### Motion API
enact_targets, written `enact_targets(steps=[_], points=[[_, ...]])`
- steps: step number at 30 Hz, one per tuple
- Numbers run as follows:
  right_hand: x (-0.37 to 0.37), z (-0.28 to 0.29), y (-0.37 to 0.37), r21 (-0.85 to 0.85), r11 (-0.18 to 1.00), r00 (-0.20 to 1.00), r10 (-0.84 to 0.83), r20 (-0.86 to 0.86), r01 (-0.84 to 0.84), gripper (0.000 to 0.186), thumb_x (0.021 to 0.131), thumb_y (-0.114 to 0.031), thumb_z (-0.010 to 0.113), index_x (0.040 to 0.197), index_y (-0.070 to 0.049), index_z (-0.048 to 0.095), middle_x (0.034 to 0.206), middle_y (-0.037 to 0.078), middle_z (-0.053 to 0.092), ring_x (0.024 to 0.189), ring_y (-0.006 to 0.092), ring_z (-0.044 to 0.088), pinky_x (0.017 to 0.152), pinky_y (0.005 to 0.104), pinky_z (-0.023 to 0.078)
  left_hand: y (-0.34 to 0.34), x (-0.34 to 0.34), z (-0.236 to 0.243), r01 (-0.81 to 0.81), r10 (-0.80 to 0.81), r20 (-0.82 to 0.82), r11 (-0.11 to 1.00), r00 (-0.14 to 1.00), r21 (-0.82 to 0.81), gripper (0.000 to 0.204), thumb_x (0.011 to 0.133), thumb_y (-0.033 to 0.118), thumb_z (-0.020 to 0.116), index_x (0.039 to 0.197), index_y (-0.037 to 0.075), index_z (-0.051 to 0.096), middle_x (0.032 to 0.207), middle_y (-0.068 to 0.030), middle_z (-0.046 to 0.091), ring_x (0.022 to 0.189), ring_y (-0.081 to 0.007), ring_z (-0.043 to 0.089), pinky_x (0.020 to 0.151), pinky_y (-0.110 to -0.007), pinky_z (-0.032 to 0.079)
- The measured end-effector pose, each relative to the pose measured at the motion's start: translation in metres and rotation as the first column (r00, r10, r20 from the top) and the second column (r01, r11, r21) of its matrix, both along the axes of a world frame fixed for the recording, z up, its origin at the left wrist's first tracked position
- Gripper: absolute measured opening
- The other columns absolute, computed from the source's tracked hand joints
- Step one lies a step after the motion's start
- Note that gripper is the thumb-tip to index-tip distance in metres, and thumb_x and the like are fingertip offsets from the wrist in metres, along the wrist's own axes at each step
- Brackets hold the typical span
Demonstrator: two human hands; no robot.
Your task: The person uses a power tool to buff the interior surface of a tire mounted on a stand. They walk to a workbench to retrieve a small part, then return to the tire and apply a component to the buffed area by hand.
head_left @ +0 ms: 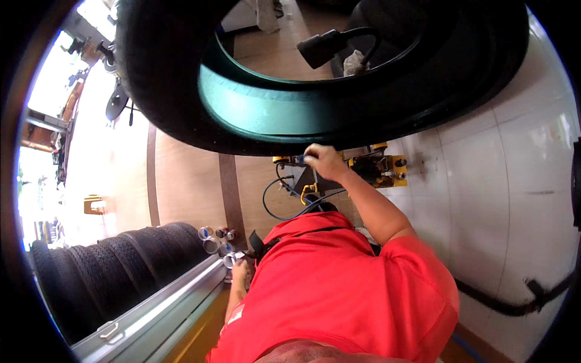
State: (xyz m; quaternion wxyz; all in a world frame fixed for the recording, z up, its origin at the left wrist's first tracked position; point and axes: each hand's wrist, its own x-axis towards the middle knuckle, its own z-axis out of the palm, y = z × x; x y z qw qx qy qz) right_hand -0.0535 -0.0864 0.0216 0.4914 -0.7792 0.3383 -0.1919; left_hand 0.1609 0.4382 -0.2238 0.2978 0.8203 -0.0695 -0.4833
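Note:
A large black tyre (163, 103) fills the top, its inner surface lit teal, with a dark cylindrical fitting (318, 47) inside its opening. My right hand (324, 160) is just below the tyre's lower rim, fingers closed on a small dark-blue item that I cannot make out. Beneath it is a black-and-yellow machine (387, 172) with looped hoses. My left hand (241, 272) reaches down at the lower middle, beside several cans (211, 244); its fingers are curled at a small pale object too small to name.
A row of tyres (115, 272) lies at the lower left behind a metal-framed ledge (139, 320). A yellow stool (92, 204) stands on the floor at left. Workshop equipment lines the far left. A tiled wall (472, 181) is at right, with a black strap or hose along it.

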Motion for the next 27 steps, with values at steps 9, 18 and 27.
enact_targets(steps=[9, 18, 27], points=[[-0.015, -0.034, -0.126, -0.123, 0.948, 0.955, -0.282, 0.092, 0.292, 0.018, 0.086, -0.018, 0.06, 0.096, -0.003, 0.062, 0.082, 0.015, 0.064, 0.075, 0.0282, 0.063, 0.066, 0.039, 0.049, -0.132, -0.043, 0.025, -0.047, 0.047, 0.138, 0.999, 0.989, -0.005, 0.039, 0.085, 0.026, 0.062, 0.115, 0.002, 0.059, 0.094, -0.0155, 0.066, 0.077, -0.0245, 0.064, 0.063, -0.035, 0.051], [-0.025, -0.052, -0.118, -0.501, 0.847, 0.984, -0.159, 0.076, 0.176, 0.015, 0.085, -0.016, 0.059, 0.093, -0.004, 0.062, 0.093, 0.017, 0.063, 0.087, 0.0375, 0.059, 0.074, 0.0426, 0.048, -0.145, -0.078, 0.011, 0.413, -0.464, 0.263, 0.882, 0.846, 0.227, 0.051, 0.078, 0.042, 0.061, 0.112, 0.004, 0.063, 0.113, -0.0198, 0.061, 0.108, -0.0332, 0.057, 0.094, -0.038, 0.044], [-0.015, -0.031, -0.102, -0.436, 0.897, 0.996, -0.085, -0.023, 0.067, 0.013, 0.085, -0.015, 0.058, 0.091, -0.005, 0.062, 0.086, 0.016, 0.064, 0.081, 0.0366, 0.061, 0.069, 0.0433, 0.048, -0.138, -0.077, 0.046, 0.096, -0.185, 0.264, 0.944, 0.947, 0.315, 0.049, 0.078, 0.039, 0.062, 0.112, 0.005, 0.064, 0.114, -0.019, 0.061, 0.108, -0.0323, 0.058, 0.093, -0.038, 0.045]])
